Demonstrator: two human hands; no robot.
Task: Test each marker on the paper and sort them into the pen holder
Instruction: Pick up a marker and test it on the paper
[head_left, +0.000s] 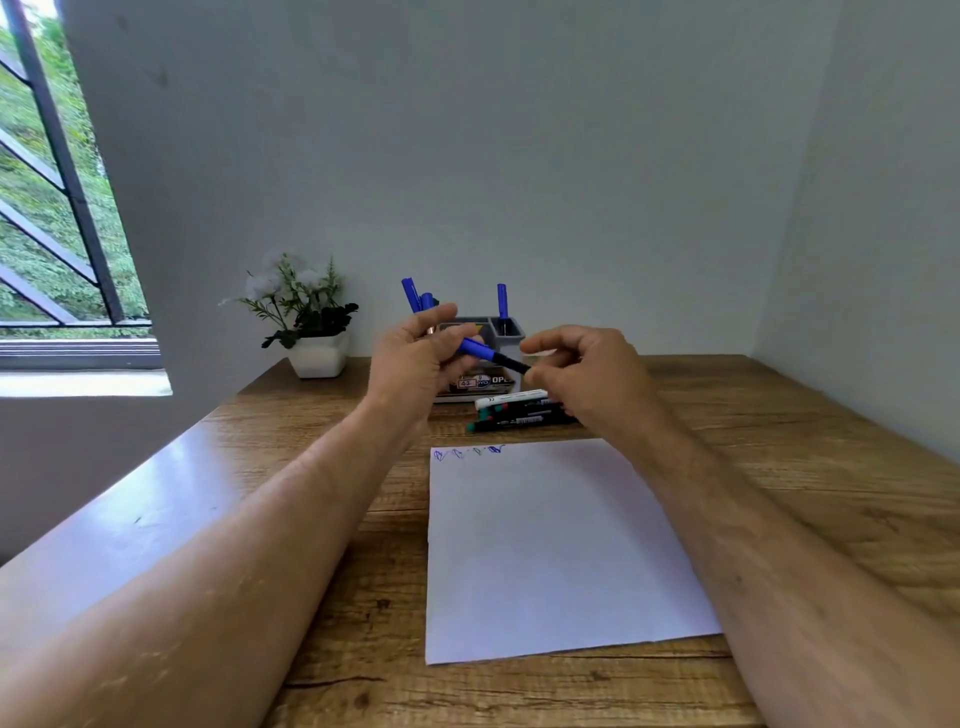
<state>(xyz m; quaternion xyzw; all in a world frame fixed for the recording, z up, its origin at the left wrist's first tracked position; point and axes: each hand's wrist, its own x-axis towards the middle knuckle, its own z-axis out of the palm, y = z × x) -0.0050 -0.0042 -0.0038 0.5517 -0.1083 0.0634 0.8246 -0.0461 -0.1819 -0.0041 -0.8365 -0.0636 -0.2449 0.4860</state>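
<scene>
Inside pen holder (506, 332), blue markers (501, 300) stand.

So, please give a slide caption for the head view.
Both hands hold a blue marker above the paper.

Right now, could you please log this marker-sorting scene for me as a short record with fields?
left hand: grips the blue marker by its blue end
right hand: pinches the marker's dark end
pen holder: grey, blue markers standing in two compartments
untested markers: lying between holder and paper
paper: blue scribbles along its far edge
plant: left of holder
</scene>
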